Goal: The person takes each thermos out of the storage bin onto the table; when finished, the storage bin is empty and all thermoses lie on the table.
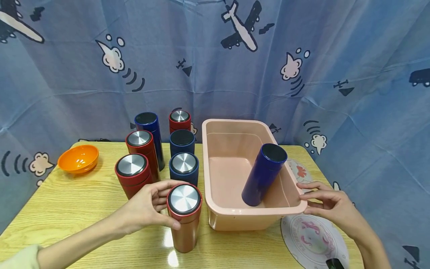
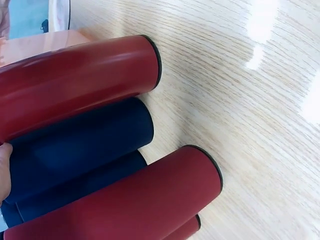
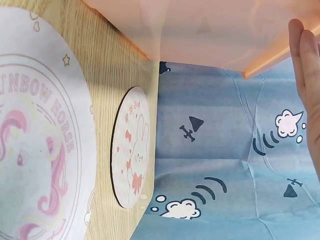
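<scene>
The left hand [image 1: 144, 209] is curling its fingers round the red flask [image 1: 184, 216]; the right hand [image 1: 330, 206] is resting straight fingers on the pink tub's [image 1: 235, 216] rim.

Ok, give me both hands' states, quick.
Left hand: grips the red flask.
Right hand: open, fingertips at the pink tub rim.
</scene>
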### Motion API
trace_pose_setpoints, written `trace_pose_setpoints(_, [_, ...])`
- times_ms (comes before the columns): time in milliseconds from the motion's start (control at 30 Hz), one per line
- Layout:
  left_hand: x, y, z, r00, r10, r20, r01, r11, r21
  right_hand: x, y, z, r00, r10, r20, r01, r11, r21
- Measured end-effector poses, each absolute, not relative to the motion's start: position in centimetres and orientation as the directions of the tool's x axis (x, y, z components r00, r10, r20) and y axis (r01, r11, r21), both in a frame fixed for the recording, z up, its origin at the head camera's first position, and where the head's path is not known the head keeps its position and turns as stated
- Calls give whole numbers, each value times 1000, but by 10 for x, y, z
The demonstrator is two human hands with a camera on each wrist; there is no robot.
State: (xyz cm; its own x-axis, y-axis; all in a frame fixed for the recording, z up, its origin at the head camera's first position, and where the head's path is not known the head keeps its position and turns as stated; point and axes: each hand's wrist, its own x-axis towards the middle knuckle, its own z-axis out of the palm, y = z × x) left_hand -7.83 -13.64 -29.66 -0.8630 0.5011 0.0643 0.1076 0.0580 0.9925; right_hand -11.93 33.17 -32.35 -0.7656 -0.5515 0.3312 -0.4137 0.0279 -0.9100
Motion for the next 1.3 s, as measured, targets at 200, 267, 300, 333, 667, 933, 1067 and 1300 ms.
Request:
trace_pose_setpoints(200, [-78,-139,-297,-866,496,68,130,91,987,-119,331,-323,-771,-546,327,-414,40,-910])
trace_pose_setpoints(267, [-78,-140,-297,-866,496,68,132,95,987,-119,331,-322,-771,-545,329,-415,40,-909])
trace_pose_setpoints(300, [-78,-140,-297,-866,496,67,134,99,986,-119,331,-322,-771,-545,329,-415,39,-909])
trace_pose_setpoints(333, [-78,-140,-296,-865,497,68,137,103,985,-119,331,-322,-771,-544,329,-416,39,-909])
trace_pose_setpoints(667, [-74,-145,-297,-873,482,79,125,64,990,-120,332,-323,-782,-535,318,-407,53,-912])
trace_pose_setpoints(933, [-75,-146,-299,-877,477,60,90,40,995,-119,331,-323,-776,-538,330,-413,38,-910])
trace_pose_setpoints(1067, [-76,-146,-299,-878,477,37,58,30,998,-119,331,-323,-767,-545,338,-419,27,-907])
trace_pose_setpoints(1300, [-78,-146,-300,-869,494,26,35,9,999,-119,332,-324,-775,-542,326,-412,41,-910])
